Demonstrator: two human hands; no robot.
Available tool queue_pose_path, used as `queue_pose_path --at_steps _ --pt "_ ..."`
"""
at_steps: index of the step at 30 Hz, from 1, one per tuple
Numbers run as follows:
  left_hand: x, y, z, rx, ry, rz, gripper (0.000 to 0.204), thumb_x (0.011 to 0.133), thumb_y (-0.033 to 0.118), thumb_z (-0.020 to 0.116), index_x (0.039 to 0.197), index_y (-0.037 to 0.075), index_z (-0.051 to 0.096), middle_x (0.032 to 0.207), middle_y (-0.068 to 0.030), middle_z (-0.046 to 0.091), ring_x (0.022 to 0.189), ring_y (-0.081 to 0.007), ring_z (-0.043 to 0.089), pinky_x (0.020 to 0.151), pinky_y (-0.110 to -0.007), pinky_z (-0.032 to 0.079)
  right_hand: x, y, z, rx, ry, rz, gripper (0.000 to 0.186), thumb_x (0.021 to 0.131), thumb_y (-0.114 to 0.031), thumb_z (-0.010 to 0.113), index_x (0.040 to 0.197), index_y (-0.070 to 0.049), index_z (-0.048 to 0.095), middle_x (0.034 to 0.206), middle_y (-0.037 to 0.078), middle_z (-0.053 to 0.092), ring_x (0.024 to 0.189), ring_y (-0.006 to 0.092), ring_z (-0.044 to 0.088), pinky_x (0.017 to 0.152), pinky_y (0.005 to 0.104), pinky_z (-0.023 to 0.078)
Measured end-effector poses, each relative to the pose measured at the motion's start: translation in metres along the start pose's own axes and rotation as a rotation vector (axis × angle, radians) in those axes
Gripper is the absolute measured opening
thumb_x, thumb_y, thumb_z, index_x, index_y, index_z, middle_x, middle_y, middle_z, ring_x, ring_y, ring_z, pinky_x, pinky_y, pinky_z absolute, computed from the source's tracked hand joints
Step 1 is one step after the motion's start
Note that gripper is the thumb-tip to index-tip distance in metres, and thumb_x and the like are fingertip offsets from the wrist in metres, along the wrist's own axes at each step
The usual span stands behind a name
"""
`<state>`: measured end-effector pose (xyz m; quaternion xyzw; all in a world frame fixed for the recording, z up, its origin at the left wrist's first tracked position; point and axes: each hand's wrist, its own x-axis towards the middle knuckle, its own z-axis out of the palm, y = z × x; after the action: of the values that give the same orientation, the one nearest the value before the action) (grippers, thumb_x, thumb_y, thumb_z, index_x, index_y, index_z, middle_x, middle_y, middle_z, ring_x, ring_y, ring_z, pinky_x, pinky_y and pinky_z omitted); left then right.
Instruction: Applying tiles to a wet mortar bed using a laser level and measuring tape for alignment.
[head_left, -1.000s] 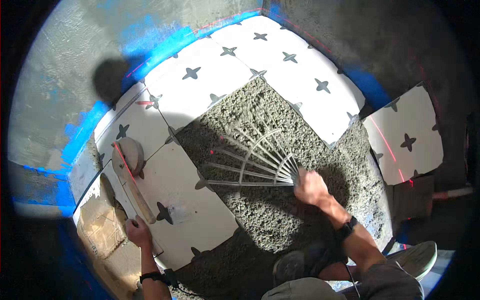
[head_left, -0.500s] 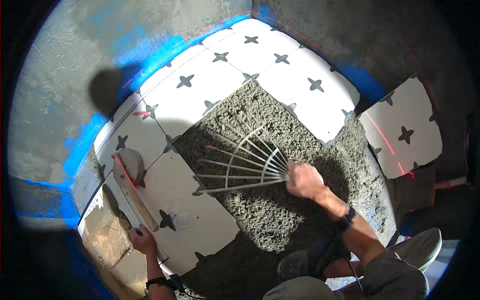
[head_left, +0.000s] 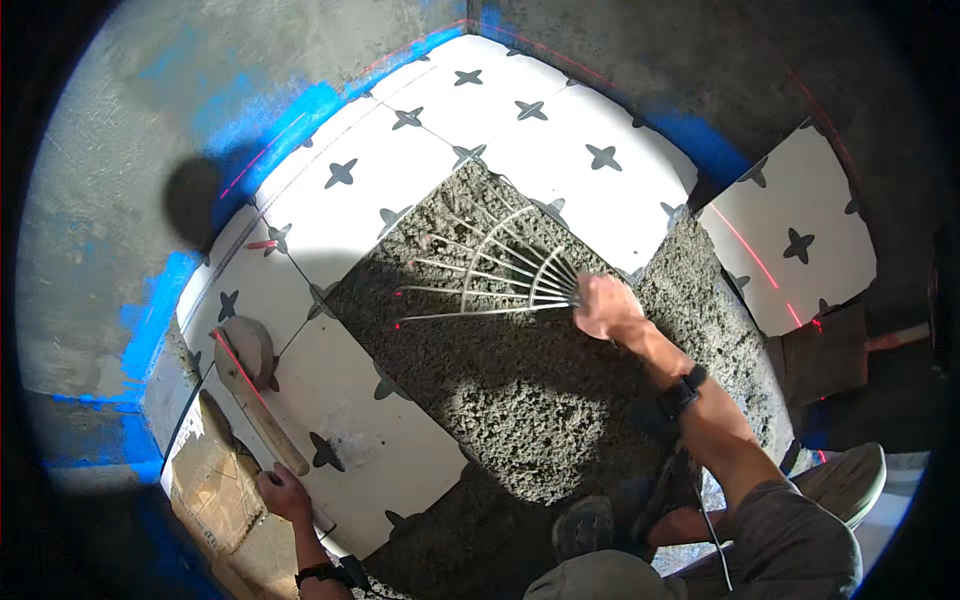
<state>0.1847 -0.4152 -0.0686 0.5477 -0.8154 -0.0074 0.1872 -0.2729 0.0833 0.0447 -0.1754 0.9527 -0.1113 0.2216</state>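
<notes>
My right hand [head_left: 608, 308] is wrapped round the base of a fan-shaped wire hand rake [head_left: 490, 275]. The rake's thin tines spread to the left over coarse grey mortar [head_left: 520, 430]; I cannot tell whether all the tips touch it. At the lower left, my left hand [head_left: 285, 494] has its fingers closed beside the handle end of a mallet [head_left: 243, 358]. Something pale shows beside that hand, and what its fingers hold is hidden. The mallet lies on white floor tiles [head_left: 350, 400] marked with dark four-pointed stars.
More white tiles [head_left: 440, 95] border the mortar along the far side, and a separate tile [head_left: 800, 235] lies at right. Grey walls with blue patches [head_left: 285, 120] meet at the back. A brownish slab [head_left: 205, 465] is at left. Red laser lines cross tiles and walls.
My right hand and the rake have moved away from me, and the lowest tine has left the tile's edge and is over the mortar. The whole view has shifted slightly.
</notes>
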Motion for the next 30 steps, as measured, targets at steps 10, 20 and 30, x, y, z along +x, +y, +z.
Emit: queue_pose_path --at_steps 10,20,30 --pt "-0.001 -0.002 0.000 -0.025 -0.005 0.021 0.037 0.098 0.033 0.067 0.084 0.001 0.054 0.080 -0.0189 0.059 0.076 -0.0426 0.058 0.072 -0.052 0.046 0.033 -0.018 -0.017 -0.067 -0.007 -0.098 0.021 0.089 -0.013 0.062 0.103 0.001 0.064 0.077 0.014 0.070 0.058 0.0224 0.064 0.048 0.0355 0.055" --pt "-0.001 -0.001 -0.001 -0.045 0.001 0.024 0.042 0.099 0.038 0.067 0.083 0.002 0.055 0.076 -0.0170 0.060 0.073 -0.0420 0.060 0.071 -0.053 0.047 0.064 0.006 0.009 -0.095 0.209 -0.257 0.024 0.090 -0.009 0.056 0.109 0.003 0.065 0.079 0.016 0.069 0.055 0.0213 0.061 0.041 0.0334 0.052" --pt "-0.002 0.002 -0.001 -0.053 0.029 0.046 0.035 0.100 0.030 0.064 0.082 0.001 0.054 0.074 -0.0167 0.056 0.070 -0.0405 0.057 0.068 -0.052 0.044 -0.009 0.051 0.034 -0.202 0.448 -0.481 0.018 0.090 -0.007 0.059 0.099 0.008 0.065 0.072 0.016 0.068 0.048 0.0224 0.060 0.039 0.0342 0.051"
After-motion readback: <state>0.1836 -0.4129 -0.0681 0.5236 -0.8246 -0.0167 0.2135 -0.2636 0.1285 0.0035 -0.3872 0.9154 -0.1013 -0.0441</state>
